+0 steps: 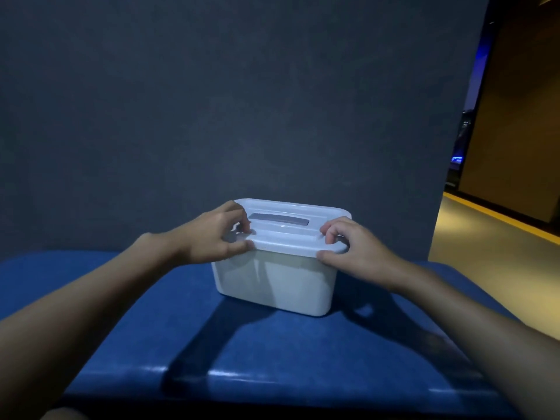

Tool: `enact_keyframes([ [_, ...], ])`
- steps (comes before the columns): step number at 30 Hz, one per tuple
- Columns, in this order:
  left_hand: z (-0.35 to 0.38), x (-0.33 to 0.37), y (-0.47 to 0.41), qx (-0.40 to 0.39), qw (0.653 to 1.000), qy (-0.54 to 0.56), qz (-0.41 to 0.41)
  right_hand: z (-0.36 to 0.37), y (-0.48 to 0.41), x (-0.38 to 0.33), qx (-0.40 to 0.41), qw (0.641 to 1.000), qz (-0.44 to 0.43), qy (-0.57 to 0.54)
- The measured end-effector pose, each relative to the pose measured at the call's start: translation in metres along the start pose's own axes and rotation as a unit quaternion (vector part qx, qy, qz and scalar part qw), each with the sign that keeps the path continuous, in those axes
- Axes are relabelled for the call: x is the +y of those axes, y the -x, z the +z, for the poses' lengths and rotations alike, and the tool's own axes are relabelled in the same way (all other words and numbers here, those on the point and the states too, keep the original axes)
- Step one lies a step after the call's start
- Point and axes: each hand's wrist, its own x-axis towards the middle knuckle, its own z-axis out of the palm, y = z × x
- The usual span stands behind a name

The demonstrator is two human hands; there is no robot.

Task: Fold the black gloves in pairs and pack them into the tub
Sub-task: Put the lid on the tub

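A white plastic tub (pixel 281 283) stands on a blue surface (pixel 257 353), its white lid (pixel 291 234) lying on top with a grey handle recess (pixel 278 220). My left hand (pixel 215 234) pinches the lid's left front corner, thumb below the rim and fingers on top. At the right front corner, my right hand (pixel 348 247) grips the lid the same way. No black gloves are in view; the tub's walls are opaque, so its inside is hidden.
A dark grey wall (pixel 242 101) rises directly behind the tub. The blue surface ends in a glossy front edge (pixel 242 377) near me. To the right lies a yellowish floor (pixel 497 253) with a brown wall beyond.
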Motion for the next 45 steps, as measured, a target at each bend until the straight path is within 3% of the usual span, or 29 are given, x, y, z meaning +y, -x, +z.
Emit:
enact_keyframes([
  [3, 0.005, -0.002, 0.0, -0.058, 0.998, -0.027, -0.002, 0.001, 0.003, 0.004, 0.0, 1.0, 0.001, -0.015],
  [6, 0.007, 0.0, -0.003, -0.068, 0.994, -0.088, 0.002, 0.004, -0.001, 0.006, 0.062, 0.995, 0.029, -0.066],
  [9, 0.007, 0.017, -0.01, -0.063, 0.995, -0.081, -0.002, 0.002, -0.005, 0.015, 0.128, 0.979, 0.124, -0.095],
  [13, 0.018, 0.045, -0.027, -0.093, 0.99, -0.099, 0.025, -0.003, -0.004, 0.02, 0.074, 0.949, 0.25, -0.18],
  [33, 0.049, 0.072, -0.063, -0.058, 0.978, -0.199, 0.003, 0.0, -0.018, 0.025, 0.162, 0.929, 0.21, -0.258],
  [45, 0.048, 0.073, -0.064, -0.078, 0.978, -0.194, 0.001, -0.007, -0.021, 0.021, 0.099, 0.972, 0.171, -0.13],
])
